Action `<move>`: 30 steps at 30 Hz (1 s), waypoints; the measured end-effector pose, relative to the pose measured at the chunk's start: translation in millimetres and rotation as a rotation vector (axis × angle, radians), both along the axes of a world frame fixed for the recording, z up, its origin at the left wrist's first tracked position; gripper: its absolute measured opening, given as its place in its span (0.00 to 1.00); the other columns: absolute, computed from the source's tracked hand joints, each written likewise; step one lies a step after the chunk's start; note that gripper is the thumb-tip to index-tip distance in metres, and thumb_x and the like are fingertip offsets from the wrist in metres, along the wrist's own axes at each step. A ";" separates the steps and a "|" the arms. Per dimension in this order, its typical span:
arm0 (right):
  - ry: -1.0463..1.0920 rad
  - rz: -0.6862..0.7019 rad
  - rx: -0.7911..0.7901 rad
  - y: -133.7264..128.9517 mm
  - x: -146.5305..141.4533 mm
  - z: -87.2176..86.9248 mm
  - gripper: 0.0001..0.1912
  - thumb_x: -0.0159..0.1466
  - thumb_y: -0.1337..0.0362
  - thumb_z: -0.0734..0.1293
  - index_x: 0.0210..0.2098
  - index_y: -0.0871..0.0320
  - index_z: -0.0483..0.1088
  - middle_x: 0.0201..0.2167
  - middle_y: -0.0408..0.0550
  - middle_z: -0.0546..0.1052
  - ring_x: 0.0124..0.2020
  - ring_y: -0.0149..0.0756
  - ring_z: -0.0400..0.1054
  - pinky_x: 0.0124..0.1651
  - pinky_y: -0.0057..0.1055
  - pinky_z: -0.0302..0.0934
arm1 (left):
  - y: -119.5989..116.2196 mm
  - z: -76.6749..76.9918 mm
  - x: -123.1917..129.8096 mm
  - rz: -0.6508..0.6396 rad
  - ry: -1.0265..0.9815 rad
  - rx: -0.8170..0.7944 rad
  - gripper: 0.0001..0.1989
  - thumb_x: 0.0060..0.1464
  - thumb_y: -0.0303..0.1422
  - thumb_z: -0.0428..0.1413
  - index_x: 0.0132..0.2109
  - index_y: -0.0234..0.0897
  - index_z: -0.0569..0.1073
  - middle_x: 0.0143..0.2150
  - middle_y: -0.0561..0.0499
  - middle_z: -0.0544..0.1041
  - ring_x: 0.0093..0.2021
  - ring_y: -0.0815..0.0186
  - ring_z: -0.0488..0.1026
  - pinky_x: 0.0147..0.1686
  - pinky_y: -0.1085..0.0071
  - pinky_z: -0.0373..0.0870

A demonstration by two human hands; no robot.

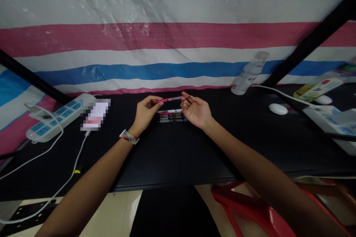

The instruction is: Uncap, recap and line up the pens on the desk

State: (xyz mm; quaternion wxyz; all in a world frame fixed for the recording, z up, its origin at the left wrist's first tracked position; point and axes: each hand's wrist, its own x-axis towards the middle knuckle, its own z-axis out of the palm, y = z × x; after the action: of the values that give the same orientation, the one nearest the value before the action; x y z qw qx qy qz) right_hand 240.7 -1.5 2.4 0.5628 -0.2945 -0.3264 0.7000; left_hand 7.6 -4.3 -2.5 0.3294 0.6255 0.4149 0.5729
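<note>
A red pen (170, 99) is held level over the far part of the black table. My left hand (145, 113) pinches its left end between thumb and fingers. At the other end, the fingertips of my right hand (197, 111) close on the pen, with the remaining fingers loosely curled. Just below lies a row of several pens (170, 116) side by side on the table, one of them red and white. My right hand partly covers their right ends. A colourful woven band (129, 136) circles my left wrist.
On the left are a white power strip (62, 116), a blurred-out phone (96, 114) and white cables. A clear bottle (249, 74), a white oval object (278, 109) and a tilted bottle of yellowish liquid (318, 85) stand right. Striped sheeting (178, 37) backs the table; a red stool (250, 207) is below.
</note>
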 end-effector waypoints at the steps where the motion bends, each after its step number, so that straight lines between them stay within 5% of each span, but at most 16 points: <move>1: 0.004 0.005 -0.005 0.1 -0.2 -0.3 0.12 0.63 0.62 0.71 0.46 0.54 0.79 0.38 0.50 0.82 0.41 0.40 0.77 0.48 0.39 0.77 | 0.5 -0.4 -0.3 0.001 0.002 -0.003 0.12 0.58 0.40 0.71 0.45 0.39 0.84 0.43 0.47 0.86 0.45 0.59 0.81 0.50 0.59 0.80; 8: 0.171 0.022 -0.130 -0.9 -1.0 4.1 0.12 0.68 0.65 0.67 0.48 0.58 0.80 0.43 0.52 0.85 0.42 0.37 0.81 0.50 0.33 0.79 | 1.2 -0.8 -0.6 0.002 0.008 0.006 0.11 0.58 0.40 0.71 0.44 0.39 0.84 0.42 0.47 0.85 0.44 0.59 0.81 0.49 0.60 0.79; 15: 0.280 0.048 -0.178 -1.7 -1.7 6.8 0.12 0.68 0.72 0.66 0.48 0.57 0.78 0.36 0.48 0.85 0.35 0.33 0.81 0.44 0.27 0.80 | -0.9 1.4 1.4 0.005 -0.021 -0.015 0.11 0.57 0.39 0.71 0.44 0.39 0.85 0.42 0.47 0.86 0.44 0.59 0.81 0.50 0.61 0.79; 30: 0.145 -0.036 -0.133 -1.0 -2.2 2.1 0.11 0.65 0.68 0.68 0.46 0.56 0.79 0.38 0.49 0.85 0.40 0.36 0.81 0.49 0.32 0.80 | -2.1 0.9 1.7 -0.011 0.007 -0.001 0.09 0.59 0.38 0.70 0.44 0.39 0.85 0.42 0.47 0.86 0.44 0.59 0.82 0.49 0.60 0.80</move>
State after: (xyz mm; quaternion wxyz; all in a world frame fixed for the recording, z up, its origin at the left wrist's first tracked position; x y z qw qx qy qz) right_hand 238.6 -2.5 4.5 0.5767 -0.2855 -0.2320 0.7294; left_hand 9.3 -6.4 -1.6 0.3315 0.6296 0.4130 0.5685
